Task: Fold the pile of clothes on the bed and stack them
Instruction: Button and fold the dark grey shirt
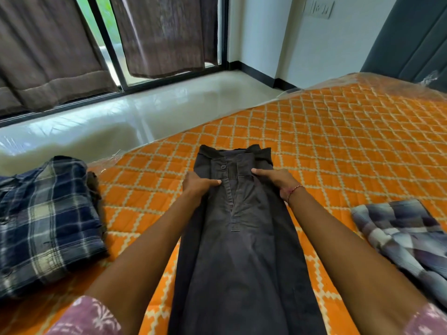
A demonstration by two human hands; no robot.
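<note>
Right, both hands are down on the dark grey button-placket shirt (242,238), which lies lengthwise along the middle of the orange quilted bed (338,131) with its collar end pointing away from the person. Its sides are already folded in, so it makes one long narrow strip running down to the bottom edge of the view. The left hand (197,186) sits at the left edge near the collar, thumb lying across the cloth towards the placket, the other fingers tucked round the fold, so that grip is clamped on the shirt. The right hand (275,181) mirrors it at the right edge, thumb pointing in towards the collar, fingers curled under the side fold, and a red thread band (294,192) shows at the wrist. Over on the left of the bed sits a folded navy and white plaid shirt (46,221), well apart from the grey one. On the right lies a grey and purple checked cloth (408,238), rumpled and not squared up. Beyond the bed are pale glossy floor tiles (145,112) and brown curtains (48,49).
</note>
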